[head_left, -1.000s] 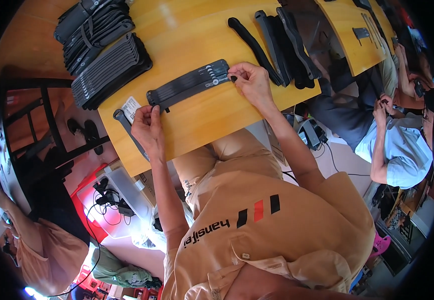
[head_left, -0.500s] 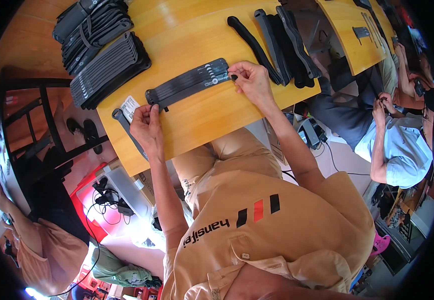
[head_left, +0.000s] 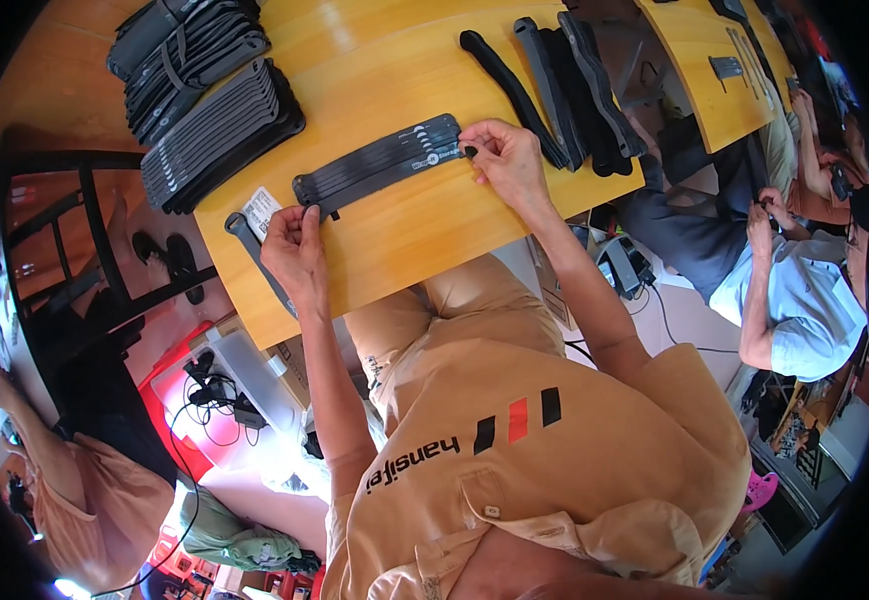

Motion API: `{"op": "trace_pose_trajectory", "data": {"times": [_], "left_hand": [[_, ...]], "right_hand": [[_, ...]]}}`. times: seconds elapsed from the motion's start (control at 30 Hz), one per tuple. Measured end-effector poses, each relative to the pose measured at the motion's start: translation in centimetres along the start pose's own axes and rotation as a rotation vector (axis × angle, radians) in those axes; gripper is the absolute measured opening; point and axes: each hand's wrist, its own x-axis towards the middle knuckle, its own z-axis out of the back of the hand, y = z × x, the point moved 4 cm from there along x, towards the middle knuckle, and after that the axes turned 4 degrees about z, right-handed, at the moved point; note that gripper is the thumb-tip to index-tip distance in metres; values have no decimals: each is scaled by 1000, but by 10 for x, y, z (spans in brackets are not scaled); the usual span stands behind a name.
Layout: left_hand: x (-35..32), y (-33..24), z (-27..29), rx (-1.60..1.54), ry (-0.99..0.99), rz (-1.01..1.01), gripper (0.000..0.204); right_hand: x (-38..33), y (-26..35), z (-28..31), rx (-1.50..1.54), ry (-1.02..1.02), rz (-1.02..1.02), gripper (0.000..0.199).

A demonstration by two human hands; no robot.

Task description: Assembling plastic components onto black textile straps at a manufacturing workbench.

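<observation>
A flat bundle of dark grey straps (head_left: 380, 160) with white printed marks lies slantwise on the yellow table in front of me. My left hand (head_left: 295, 250) has its thumb and fingers closed at the bundle's near left corner. At the opposite end, my right hand (head_left: 507, 160) pinches a small black end piece of the same bundle. A small black tab sticks out under the bundle's lower edge, close to my left thumb. Beside my left hand are a single dark strap (head_left: 248, 245) and a white printed label (head_left: 264, 208), both partly covered by that hand.
Stacked strap bundles (head_left: 220, 130) fill the table's left side, with a tied pile (head_left: 185, 60) behind. Several long dark straps (head_left: 555, 95) lie at the right. The yellow table's (head_left: 405, 235) front edge is close to my lap. Another person (head_left: 805, 300) sits at the right.
Both hands keep their grip on the bundle. Nothing has moved beyond a very slight shift of the whole view.
</observation>
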Motion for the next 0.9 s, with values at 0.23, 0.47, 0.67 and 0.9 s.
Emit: {"op": "trace_pose_trajectory", "data": {"times": [0.23,0.47,0.67,0.9], "left_hand": [[0,-1,0,-5,-3,33,13],[3,4,0,41,-22,-58,15],[4,0,1,88,-27,-58,17],[7,1,1,112,-8,-63,18]], "right_hand": [[0,2,1,-14,-6,2,13],[0,0,0,-17,-15,27,14],[0,2,-1,-21,-15,9,22],[1,-3,-1,-4,-21,37,12]]}}
